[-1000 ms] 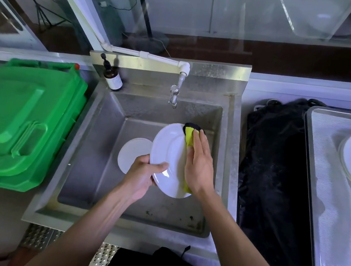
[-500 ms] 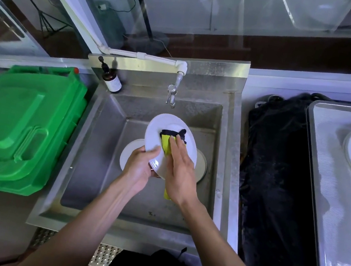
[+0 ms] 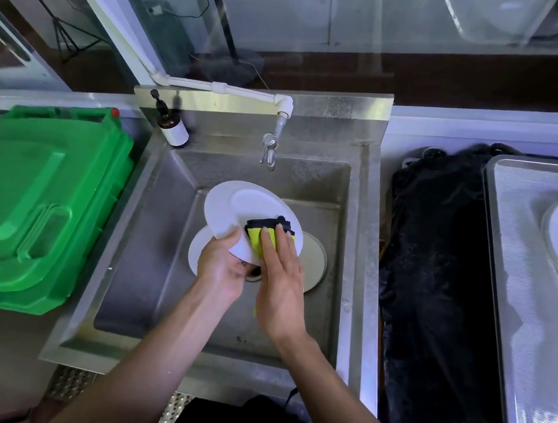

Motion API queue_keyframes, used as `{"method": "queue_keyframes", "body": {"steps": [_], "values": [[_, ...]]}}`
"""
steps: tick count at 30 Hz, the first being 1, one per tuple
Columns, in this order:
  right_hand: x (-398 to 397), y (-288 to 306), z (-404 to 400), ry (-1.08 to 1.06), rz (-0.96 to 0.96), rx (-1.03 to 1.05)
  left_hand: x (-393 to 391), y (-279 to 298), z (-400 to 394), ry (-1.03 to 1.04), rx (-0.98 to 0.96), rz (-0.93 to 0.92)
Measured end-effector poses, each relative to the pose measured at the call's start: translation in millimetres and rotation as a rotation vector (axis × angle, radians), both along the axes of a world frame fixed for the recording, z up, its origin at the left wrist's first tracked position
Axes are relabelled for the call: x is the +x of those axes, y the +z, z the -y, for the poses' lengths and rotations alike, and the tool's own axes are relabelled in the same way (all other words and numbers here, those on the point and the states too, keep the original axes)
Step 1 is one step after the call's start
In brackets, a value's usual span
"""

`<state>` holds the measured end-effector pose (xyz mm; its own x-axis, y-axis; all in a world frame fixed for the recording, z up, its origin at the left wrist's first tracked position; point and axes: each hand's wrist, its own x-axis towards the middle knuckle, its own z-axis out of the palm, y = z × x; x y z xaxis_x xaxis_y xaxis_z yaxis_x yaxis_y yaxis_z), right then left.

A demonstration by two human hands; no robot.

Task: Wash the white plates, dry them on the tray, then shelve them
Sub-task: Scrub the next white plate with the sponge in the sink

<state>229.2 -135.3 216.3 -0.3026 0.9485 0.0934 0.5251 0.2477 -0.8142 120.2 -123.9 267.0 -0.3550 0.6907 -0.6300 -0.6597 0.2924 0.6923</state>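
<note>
Sink (image 3: 146,228): brushed steel, dull and water-stained. Plate (image 3: 234,212): smooth white ceramic, faint gloss. Sponge (image 3: 260,235): yellow foam backed by a rough dark scouring layer. Bin lid (image 3: 21,196): moulded green plastic, semi-gloss. Tray (image 3: 511,280): metal, lined with fine white mesh.

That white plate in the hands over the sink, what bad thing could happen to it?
The round white plate is held only at its lower edge by the left hand, so that grip might slip while the right hand presses the yellow-and-black sponge on it. It could then drop onto the other white plates lying in the steel sink below and chip.
</note>
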Motion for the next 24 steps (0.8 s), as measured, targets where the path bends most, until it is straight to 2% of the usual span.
{"method": "queue_keyframes", "body": {"steps": [5,11,14,24], "values": [[-2.6,-4.1,1.6,-0.042,-0.039,-0.002,-3.3,-2.1,4.7,0.027,0.043,0.009],[5.6,-4.7,-12.7,-0.078,-0.123,-0.135,-20.9,-2.1,13.8,-0.004,0.086,-0.012],[5.0,-5.7,-27.2,-0.105,-0.097,-0.095,-31.6,0.0,16.8,-0.052,0.099,0.001],[-12.4,12.8,-73.8,-0.124,-0.027,-0.17,-81.8,2.0,14.1,-0.32,0.101,-0.086]]}}
